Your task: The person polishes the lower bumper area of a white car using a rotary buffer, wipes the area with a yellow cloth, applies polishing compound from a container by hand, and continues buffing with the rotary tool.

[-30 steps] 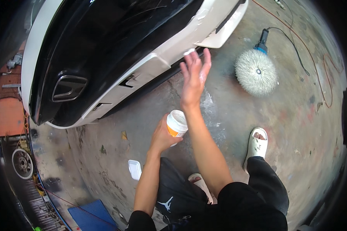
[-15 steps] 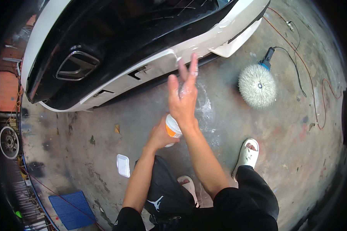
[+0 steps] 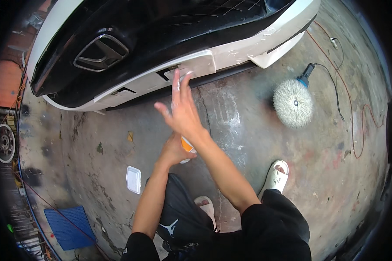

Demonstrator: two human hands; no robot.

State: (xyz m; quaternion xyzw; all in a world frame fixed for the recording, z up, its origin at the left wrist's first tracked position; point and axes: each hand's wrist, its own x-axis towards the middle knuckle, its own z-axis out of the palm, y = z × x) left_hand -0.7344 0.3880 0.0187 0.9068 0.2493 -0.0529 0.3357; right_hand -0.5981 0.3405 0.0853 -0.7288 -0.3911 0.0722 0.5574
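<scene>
My left hand (image 3: 173, 150) grips a white and orange container (image 3: 187, 145), partly hidden by its fingers and by my other wrist. Above it, my right hand (image 3: 185, 114) is open, fingers spread, with white paste smeared on the fingertips. Those fingers point at the white lower panel (image 3: 200, 65) of a black and white car bumper (image 3: 231, 54); whether they touch it I cannot tell. Whitish smears show on the panel near the fingertips.
A corded polisher with a fluffy white pad (image 3: 293, 104) lies on the concrete floor at right, near a long orange hose (image 3: 350, 100). A white tray-like lid (image 3: 133, 179), a blue mat (image 3: 69, 227) and a wheel rim (image 3: 5, 143) are at left.
My right hand has swung left, toward the white panel, its fingers still spread. The container stays in my left hand, and the whole view has shifted slightly.
</scene>
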